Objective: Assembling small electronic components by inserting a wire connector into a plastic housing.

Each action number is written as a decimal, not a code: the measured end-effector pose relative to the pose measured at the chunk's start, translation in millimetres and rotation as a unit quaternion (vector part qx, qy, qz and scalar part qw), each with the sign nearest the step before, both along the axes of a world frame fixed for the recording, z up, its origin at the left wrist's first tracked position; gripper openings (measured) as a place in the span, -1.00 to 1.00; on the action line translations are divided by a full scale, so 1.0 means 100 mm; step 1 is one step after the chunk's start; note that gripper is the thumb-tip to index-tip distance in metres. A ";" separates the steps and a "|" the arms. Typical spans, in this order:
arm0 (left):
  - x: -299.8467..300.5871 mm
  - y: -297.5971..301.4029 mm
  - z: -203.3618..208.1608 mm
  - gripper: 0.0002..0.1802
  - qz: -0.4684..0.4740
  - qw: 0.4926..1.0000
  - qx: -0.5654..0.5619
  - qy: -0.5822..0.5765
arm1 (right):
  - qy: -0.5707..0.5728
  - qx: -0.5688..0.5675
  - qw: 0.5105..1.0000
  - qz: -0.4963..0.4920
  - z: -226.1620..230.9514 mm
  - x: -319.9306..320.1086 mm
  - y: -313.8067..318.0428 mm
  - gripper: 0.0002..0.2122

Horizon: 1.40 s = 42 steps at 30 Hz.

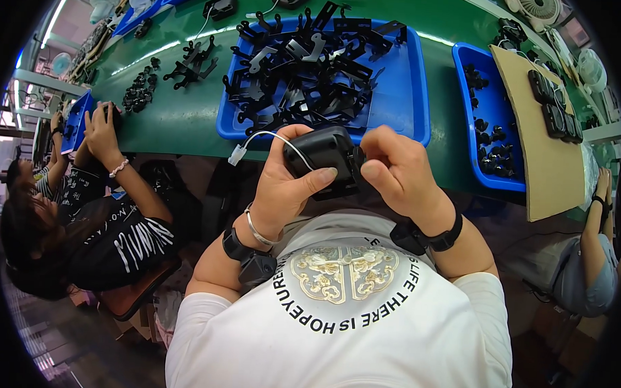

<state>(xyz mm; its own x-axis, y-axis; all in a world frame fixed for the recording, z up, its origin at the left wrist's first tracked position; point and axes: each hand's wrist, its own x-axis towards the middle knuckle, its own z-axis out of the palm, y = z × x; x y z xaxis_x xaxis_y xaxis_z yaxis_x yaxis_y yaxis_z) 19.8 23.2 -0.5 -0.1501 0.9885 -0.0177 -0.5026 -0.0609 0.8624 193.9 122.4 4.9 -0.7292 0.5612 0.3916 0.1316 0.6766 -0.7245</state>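
Observation:
My left hand [287, 183] is closed around a black plastic housing [323, 152] with rounded corners, the thumb lying across its near face. From the housing a white cable [275, 134] loops out to the left and ends in a small white connector [237, 154]. At the housing's right side, my right hand [399, 166] has its fingers bent and pressed together around a small black knob-like part [357, 159]. The fingers partly hide that part, so how it joins the housing cannot be made out.
Beyond my hands, a blue tray [416, 95] holds many black brackets [315, 71] on the green table [183, 114]. To the right stand another blue bin [479, 169] with small black parts and a cardboard sheet [541, 161] bearing black housings [556, 107]. Co-workers sit on both sides.

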 end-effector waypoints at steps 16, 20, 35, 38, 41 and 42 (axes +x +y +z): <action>-0.01 0.01 -0.03 -0.40 0.017 1.000 -0.011 -0.001 | -0.021 -0.159 0.987 -0.035 0.04 -0.07 -0.05 -0.80; 0.00 0.00 0.03 -0.40 0.023 0.998 -0.036 -0.045 | 0.100 -0.193 0.976 -0.027 0.09 -0.04 -0.04 -0.79; 0.03 0.00 0.03 -0.40 0.021 1.000 0.002 0.011 | 0.156 -0.085 0.983 -0.038 0.09 -0.08 -0.06 -0.82; 0.01 0.01 0.01 -0.39 0.017 1.000 0.007 0.017 | 0.140 0.032 0.988 -0.054 0.04 -0.12 -0.04 -0.82; -0.01 0.02 -0.03 -0.38 0.013 0.999 0.028 0.043 | 0.108 0.087 0.989 -0.059 0.07 -0.10 -0.02 -0.82; 0.00 0.03 -0.03 -0.38 0.012 0.999 0.029 0.043 | 0.085 0.083 0.991 -0.056 0.10 -0.08 -0.02 -0.81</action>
